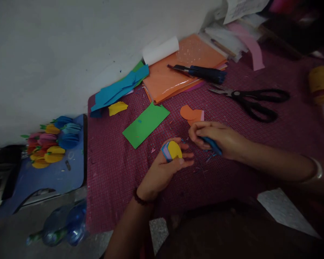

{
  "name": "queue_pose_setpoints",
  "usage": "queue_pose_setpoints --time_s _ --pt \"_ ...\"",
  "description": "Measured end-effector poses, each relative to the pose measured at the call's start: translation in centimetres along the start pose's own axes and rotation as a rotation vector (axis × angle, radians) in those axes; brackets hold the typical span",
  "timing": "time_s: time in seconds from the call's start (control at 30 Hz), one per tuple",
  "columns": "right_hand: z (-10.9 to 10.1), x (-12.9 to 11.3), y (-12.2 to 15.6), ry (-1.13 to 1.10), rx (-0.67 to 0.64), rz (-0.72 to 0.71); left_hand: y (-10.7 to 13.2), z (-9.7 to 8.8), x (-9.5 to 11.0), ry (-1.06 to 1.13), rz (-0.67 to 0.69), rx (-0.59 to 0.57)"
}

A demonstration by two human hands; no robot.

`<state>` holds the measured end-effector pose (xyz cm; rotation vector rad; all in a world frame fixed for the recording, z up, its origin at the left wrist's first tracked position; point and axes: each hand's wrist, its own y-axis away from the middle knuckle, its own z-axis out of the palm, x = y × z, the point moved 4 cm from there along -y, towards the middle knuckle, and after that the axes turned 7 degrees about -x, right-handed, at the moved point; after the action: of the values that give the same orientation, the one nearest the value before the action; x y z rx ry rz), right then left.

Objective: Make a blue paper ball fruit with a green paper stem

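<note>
My left hand (169,160) holds a small bundle of rounded paper cutouts (175,149), yellow on top with lilac and blue ones beneath. The thumb presses them down while the other fingers spread out under them. Closed around a slim blue object (212,144) is my right hand (213,138); its far end is hidden in the fingers, so its kind is unclear. Just beyond those fingers lie orange paper cutouts (191,114) with a pink edge showing. A green paper rectangle (146,125) rests on the cloth, up and left of the hands.
Black-handled scissors (248,99) lie at the right, near a dark blue cutter (205,72) on an orange paper pack (183,72). Blue paper strips (118,88) and a yellow scrap (118,108) sit by the wall. Paper ornaments (52,142) fill a blue board (70,169).
</note>
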<state>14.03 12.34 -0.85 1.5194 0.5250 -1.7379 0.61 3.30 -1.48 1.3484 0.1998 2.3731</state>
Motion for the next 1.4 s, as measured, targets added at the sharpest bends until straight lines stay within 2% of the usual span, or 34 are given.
queue_pose_setpoints --time_s 0.07,0.2,0.3,0.4,0.57,0.8,1.2,1.4 --pt "0.7 0.0 0.1 0.146 -0.027 0.001 -0.1 0.0 -0.3 -0.124 0.023 0.018" --pt "2.1 0.1 0.5 0.513 -0.055 -0.029 -0.3 -0.2 -0.7 -0.465 0.108 0.143" --pt "2.7 0.0 0.7 0.619 -0.062 -0.075 -0.3 -0.4 -1.0 -0.573 0.137 0.191" --pt "2.9 0.1 0.6 0.585 -0.138 -0.054 -0.2 -0.4 -1.2 -0.497 0.133 0.174" --pt "2.9 0.5 0.3 0.351 -0.217 -0.020 -0.2 0.3 -1.0 -0.251 0.068 0.085" --pt "2.8 1.1 0.2 0.142 -0.281 0.012 -0.1 0.5 -0.4 -0.150 0.066 0.029" --pt "3.1 0.4 0.4 0.109 -0.321 -0.071 0.0 0.2 -0.4 -0.204 0.121 0.078" --pt "3.0 0.1 0.4 0.297 -0.224 -0.071 -0.2 0.1 -0.4 -0.285 0.128 0.109"
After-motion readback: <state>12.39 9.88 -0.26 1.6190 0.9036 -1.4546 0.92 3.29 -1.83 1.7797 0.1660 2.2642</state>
